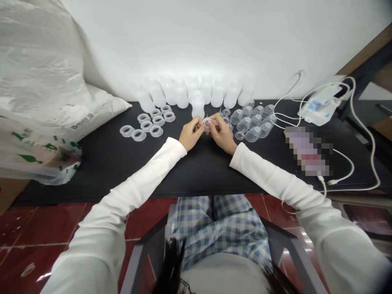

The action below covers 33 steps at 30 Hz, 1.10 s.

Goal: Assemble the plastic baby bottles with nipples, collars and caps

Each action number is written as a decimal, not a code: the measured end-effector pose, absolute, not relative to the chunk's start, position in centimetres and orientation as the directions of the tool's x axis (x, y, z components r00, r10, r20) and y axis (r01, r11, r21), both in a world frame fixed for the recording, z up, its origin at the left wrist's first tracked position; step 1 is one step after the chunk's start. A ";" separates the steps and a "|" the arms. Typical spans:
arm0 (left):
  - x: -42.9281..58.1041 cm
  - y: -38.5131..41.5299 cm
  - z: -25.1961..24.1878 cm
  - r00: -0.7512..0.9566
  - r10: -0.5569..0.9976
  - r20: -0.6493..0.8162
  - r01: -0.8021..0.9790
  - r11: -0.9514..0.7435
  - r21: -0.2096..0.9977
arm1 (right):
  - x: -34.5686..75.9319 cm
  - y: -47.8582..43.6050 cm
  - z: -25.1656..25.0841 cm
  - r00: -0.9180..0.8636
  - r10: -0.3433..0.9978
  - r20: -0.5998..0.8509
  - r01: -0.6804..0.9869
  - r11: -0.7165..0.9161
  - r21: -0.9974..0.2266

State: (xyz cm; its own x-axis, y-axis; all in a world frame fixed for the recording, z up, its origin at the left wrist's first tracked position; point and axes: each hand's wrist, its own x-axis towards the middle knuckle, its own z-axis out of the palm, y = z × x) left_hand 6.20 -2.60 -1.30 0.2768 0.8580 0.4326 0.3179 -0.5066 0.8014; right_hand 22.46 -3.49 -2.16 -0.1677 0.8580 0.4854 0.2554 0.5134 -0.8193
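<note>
My left hand (190, 132) and my right hand (222, 132) meet over the black table (199, 167), both pinched on one small clear plastic ring part (208, 122) held between the fingertips. Several clear rings (147, 124) lie to the left of my hands. Several clear cups (254, 120) lie on their sides to the right. One white bottle (197, 104) stands just beyond my hands, in front of a row of white bottles (196, 92) along the wall.
Large plastic bags (39, 94) fill the table's left end. A white device (321, 108) with white cables (352, 134) sits at the right, beside a blurred flat object (308, 151). Red floor tiles and a chair frame lie below the table edge.
</note>
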 end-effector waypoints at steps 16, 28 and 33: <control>6.2 -2.2 -1.8 0.203 0.851 0.485 0.443 -0.522 0.729 | 22.5 -3.0 -3.0 -0.239 0.833 0.499 0.306 0.552 -0.775; 6.4 -2.7 -1.4 0.179 0.871 0.457 0.517 -0.478 0.710 | 22.6 -2.2 -3.5 -0.196 0.845 0.498 0.286 0.535 -0.795; 6.4 -2.3 -1.8 0.189 0.872 0.451 0.488 -0.482 0.728 | 22.5 -2.6 -3.0 -0.185 0.842 0.507 0.327 0.539 -0.776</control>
State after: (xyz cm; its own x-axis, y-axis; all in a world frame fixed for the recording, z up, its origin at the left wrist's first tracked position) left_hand 6.42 -2.32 -1.78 0.1890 0.8723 0.4510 0.4879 -0.4820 0.7277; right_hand 22.53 -2.60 -3.04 -0.1851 0.8420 0.5068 0.3265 0.5391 -0.7764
